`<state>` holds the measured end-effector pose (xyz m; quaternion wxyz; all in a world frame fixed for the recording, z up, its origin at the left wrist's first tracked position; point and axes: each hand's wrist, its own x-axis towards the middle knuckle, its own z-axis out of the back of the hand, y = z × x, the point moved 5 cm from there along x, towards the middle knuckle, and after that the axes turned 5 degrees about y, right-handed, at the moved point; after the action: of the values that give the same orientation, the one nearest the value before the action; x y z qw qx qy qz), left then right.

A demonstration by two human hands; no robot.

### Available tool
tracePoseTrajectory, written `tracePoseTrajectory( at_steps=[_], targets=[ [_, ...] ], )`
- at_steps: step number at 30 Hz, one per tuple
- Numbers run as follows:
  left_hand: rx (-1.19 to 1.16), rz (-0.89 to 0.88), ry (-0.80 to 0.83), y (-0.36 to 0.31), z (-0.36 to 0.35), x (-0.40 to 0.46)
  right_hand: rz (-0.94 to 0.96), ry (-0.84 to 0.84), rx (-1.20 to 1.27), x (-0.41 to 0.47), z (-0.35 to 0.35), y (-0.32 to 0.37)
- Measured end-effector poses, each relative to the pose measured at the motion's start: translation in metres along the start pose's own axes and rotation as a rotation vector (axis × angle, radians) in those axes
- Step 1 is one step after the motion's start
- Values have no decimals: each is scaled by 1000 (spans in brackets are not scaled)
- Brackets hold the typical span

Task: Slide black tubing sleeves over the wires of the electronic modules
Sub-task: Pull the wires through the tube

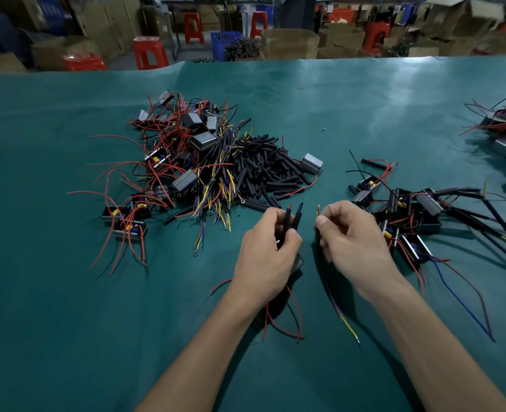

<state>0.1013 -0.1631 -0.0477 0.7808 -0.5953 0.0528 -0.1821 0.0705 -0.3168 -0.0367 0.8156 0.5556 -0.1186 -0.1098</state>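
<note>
- Two hands work above the near middle of the desk (67,292), which is covered in green matting.
- The left hand (265,251) grips two sleeves (290,220) standing upright side by side; red wire tips poke from their tops, and a module (298,263) sits mostly hidden under the palm.
- The right hand (351,233) pinches a thin wire (318,210) between thumb and forefinger, its bare tip pointing up, just beside the sleeves but apart from them.
- Loose sleeves lie heaped in a pile (263,165) at the desk's centre, touching a tangle of modules (183,153) with red wires towards the left edge.
- Sleeved modules (406,215) lie near the right hand, towards the right edge.
- Red stools (149,52) and boxes (289,43) stand beyond the far edge.
</note>
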Motion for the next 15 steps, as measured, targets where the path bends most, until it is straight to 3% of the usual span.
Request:
tracePoseTrajectory(
  at_steps=[5, 15],
  targets=[
    [-18, -10, 1, -3, 1, -2, 3, -7, 222, -4, -3, 8],
    [24, -55, -8, -7, 3, -2, -19, 43, 431, -5, -1, 11]
  ],
)
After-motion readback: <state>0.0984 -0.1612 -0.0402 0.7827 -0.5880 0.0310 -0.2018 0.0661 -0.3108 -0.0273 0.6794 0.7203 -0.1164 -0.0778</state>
